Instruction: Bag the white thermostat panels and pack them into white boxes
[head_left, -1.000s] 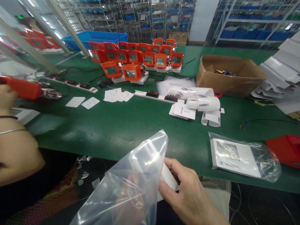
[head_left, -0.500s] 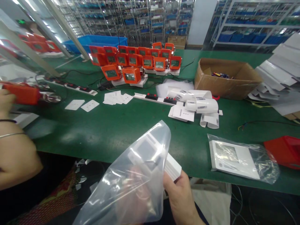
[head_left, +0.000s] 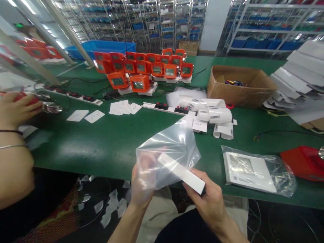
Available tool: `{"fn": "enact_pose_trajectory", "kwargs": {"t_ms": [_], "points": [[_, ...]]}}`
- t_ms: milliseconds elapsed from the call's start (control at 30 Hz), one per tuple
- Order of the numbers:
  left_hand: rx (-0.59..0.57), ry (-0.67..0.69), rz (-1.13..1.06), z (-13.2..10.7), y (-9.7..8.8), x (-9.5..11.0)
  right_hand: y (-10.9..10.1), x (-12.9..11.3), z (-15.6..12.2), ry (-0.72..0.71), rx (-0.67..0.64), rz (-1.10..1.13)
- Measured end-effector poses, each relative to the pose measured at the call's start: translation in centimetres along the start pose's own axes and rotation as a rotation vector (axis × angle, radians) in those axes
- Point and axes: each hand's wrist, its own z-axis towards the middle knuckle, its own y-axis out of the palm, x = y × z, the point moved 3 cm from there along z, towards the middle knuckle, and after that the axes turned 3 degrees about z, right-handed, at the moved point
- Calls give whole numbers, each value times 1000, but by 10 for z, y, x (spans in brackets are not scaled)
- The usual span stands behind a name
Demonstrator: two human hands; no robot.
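Note:
My left hand (head_left: 141, 184) grips a clear plastic bag (head_left: 169, 152) from behind, fingers closed on the film. My right hand (head_left: 209, 195) is closed on a flat white panel (head_left: 183, 172) that sticks halfway out of the bag's mouth, just over the front edge of the green table (head_left: 108, 138). To the right lies a second white panel in its own clear bag (head_left: 253, 168).
A co-worker's hand (head_left: 15, 109) at far left holds an orange tool. Orange display units (head_left: 141, 69) stand at the back, white paper rolls (head_left: 212, 113) and labels in the middle, a cardboard box (head_left: 240, 86) behind right, a red part (head_left: 303, 162) at the right edge.
The bag has swung up and right, and my left hand has come into view behind it. The white panel now protrudes further from the bag. The co-worker's hand has shifted on the tool.

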Motion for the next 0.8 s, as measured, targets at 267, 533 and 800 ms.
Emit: {"fn": "enact_pose_trajectory", "kwargs": {"t_ms": [267, 533, 800], "points": [[-88, 13, -45, 9, 13, -4, 2, 5, 5, 75, -57, 111], [203, 408, 742, 18, -7, 69, -16, 9, -13, 370, -14, 153], [-152, 657, 1160, 6, 40, 69, -53, 7, -50, 859, 181, 267]]}}
